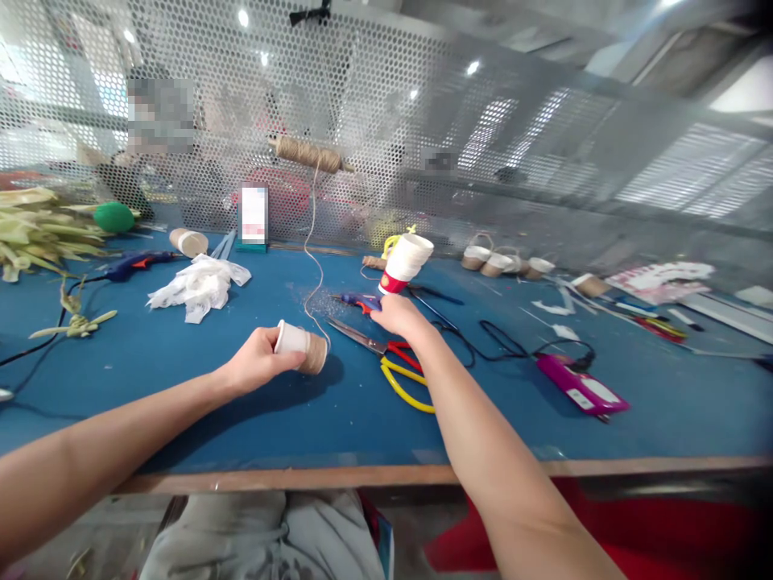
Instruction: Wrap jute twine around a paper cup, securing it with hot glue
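Note:
My left hand (259, 358) grips a white paper cup (290, 338), tilted on its side just above the table. Brown twine (315, 354) is wound around the cup's base, and a strand runs from it up to a twine spool (307, 153) on the mesh panel. My right hand (399, 316) is closed around the handle end of a blue glue gun (361, 301), whose nozzle points left. Under my right forearm lie scissors (378, 348) with red handles, and a yellow-handled tool (404, 391). Behind that hand leans a stack of paper cups (407, 259).
A purple power strip (580, 385) with black cable lies at right. Twine-wrapped cups (495, 262) stand along the back. At left are crumpled white plastic (199, 283), another glue gun (138, 264) and dried husks (42, 229). A perforated panel (211, 121) borders the table.

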